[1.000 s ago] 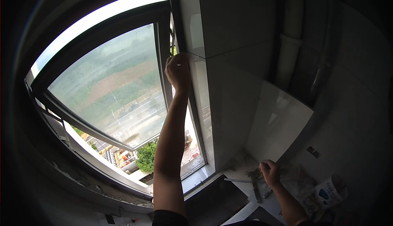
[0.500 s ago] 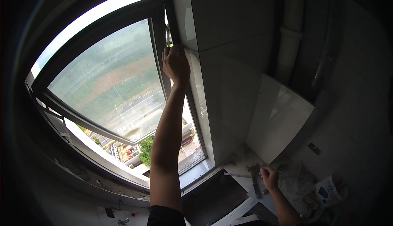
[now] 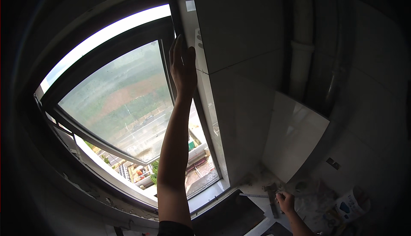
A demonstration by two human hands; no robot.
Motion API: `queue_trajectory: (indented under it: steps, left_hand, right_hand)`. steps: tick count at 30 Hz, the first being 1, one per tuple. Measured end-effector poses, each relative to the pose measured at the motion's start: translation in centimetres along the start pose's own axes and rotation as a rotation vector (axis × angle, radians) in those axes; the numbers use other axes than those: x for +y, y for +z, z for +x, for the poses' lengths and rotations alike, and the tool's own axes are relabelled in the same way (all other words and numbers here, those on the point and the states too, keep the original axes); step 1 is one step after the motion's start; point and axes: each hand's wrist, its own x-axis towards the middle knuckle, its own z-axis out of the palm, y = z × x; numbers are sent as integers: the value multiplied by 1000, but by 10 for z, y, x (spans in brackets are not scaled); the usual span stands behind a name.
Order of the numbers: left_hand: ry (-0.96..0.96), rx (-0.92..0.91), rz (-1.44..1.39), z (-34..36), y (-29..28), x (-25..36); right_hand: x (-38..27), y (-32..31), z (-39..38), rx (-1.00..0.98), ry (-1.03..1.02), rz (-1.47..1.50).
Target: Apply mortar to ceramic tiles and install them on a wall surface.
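Note:
My left hand (image 3: 184, 67) is raised to the right side of an open window sash (image 3: 164, 65). Its fingers stretch upward, apart, over the dark window frame (image 3: 203, 124) beside the tiled edge of the wall. Nothing shows in its grasp. Lower down at the right, my right hand (image 3: 286, 202) is closed, and whatever may be inside it is hidden. Just left of that hand lies a dark, hammer-shaped tool (image 3: 272, 201) on a dusty surface. I cannot tell whether the hand touches it.
A pale panel (image 3: 295, 137) leans against the tiled wall (image 3: 239, 107). Pipes (image 3: 303, 47) run up the right side. A white bucket (image 3: 352, 205) and blurred clutter stand low on the right. Below the sill (image 3: 209, 195) is a dark rectangular area (image 3: 231, 214). Outside, far below, are a road and buildings.
The fingers of my left hand have gone from curled at the frame to straightened and spread. The whole scene sits lower in the picture. My right hand stays closed beside the tool.

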Motion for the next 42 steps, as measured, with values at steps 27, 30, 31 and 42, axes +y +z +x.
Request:
queue_trajectory:
  steps: [27, 30, 31, 42]
  left_hand:
    - [-31, -362, -133, 73, -4, -8]
    - [-73, -383, -72, 61, -5, -6]
    - [-82, -375, -74, 58, -9, -8]
    - [13, -397, -15, 50, -30, -17]
  right_hand:
    - [6, 28, 7, -248, -105, -54]
    - [-1, 24, -7, -280, -61, -110]
    - [-2, 22, -11, -284, -61, -122]
    - [-3, 5, -58, -300, -1, -140]
